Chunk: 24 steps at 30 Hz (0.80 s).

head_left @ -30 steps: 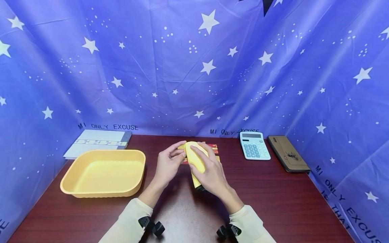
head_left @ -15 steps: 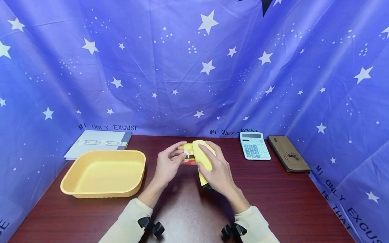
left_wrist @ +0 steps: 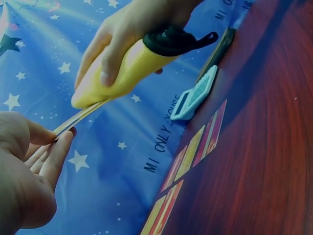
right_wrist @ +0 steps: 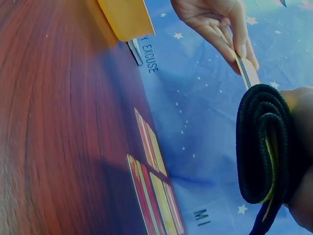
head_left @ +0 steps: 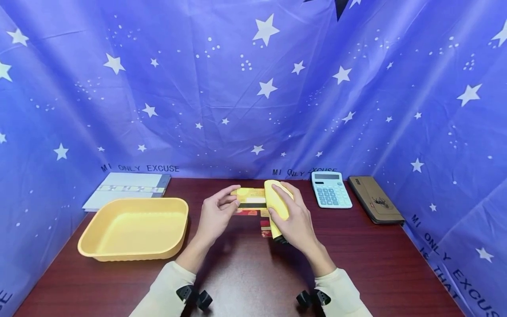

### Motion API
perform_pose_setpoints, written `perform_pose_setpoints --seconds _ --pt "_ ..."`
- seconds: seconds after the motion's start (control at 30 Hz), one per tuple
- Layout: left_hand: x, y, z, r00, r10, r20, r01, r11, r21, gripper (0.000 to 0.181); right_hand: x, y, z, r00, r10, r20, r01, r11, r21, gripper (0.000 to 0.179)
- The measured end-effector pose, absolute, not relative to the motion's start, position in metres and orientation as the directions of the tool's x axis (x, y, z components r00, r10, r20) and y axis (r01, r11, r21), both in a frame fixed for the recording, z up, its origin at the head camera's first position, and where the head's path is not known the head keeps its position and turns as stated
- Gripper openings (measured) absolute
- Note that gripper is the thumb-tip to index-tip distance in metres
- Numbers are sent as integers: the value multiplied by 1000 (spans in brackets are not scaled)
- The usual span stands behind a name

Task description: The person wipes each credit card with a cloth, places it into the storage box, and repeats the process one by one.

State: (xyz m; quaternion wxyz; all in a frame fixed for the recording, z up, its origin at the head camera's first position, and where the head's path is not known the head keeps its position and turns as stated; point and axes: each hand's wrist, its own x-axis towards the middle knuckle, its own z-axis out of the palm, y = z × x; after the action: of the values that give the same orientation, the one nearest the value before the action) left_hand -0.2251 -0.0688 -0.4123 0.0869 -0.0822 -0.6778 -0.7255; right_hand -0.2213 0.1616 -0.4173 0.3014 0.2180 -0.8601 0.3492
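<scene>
Between its thumb and fingers my left hand pinches the left end of a yellow bank card with a dark stripe, held above the table. My right hand grips a folded yellow cloth with black edging, whose far end lies over the card's right end. In the left wrist view the card runs from the left fingertips into the cloth; a black loop hangs from the cloth. Beneath, red-and-yellow striped cards lie on the table, partly hidden in the head view.
A yellow plastic basin stands on the left of the dark red table, with a white notebook behind it. At the back right are a light-blue calculator and a brown wallet. Star-printed blue cloth surrounds the table.
My right hand has slid the cloth rightward along the card, uncovering more of its face and stripe. The left hand keeps its pinch nearly in place.
</scene>
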Motion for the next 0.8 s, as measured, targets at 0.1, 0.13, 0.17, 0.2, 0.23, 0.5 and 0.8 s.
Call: perform_pose_setpoints --seconds 0.1,0.13,0.17,0.2,0.23,0.5,0.8 --pt "-224 -74 -411 -974 -25 225 226 -49 973 44 -222 167 -416 -734 -158 661 -576 659 -483 64" --pt "-224 -75 -410 -975 -26 222 223 -43 974 44 -222 168 -416 -738 -155 657 -572 660 -487 64" --pt "-224 -77 -409 -976 -26 217 218 -45 975 44 -222 170 -416 -740 -152 655 -569 661 -490 64" --pt "-223 -80 -408 -977 -25 212 213 -45 976 44 -223 172 -416 -742 -148 654 -565 662 -493 64" --pt "-223 -82 -407 -978 -23 208 208 -44 977 44 -223 173 -417 -744 -145 653 -562 663 -494 64" --pt "-221 -105 -397 -975 -32 220 221 -17 975 43 -222 185 -415 -750 -139 647 -552 672 -494 64" --pt "-218 -146 -394 -976 -43 215 209 115 971 39 -221 194 -417 -742 -131 657 -555 669 -494 63"
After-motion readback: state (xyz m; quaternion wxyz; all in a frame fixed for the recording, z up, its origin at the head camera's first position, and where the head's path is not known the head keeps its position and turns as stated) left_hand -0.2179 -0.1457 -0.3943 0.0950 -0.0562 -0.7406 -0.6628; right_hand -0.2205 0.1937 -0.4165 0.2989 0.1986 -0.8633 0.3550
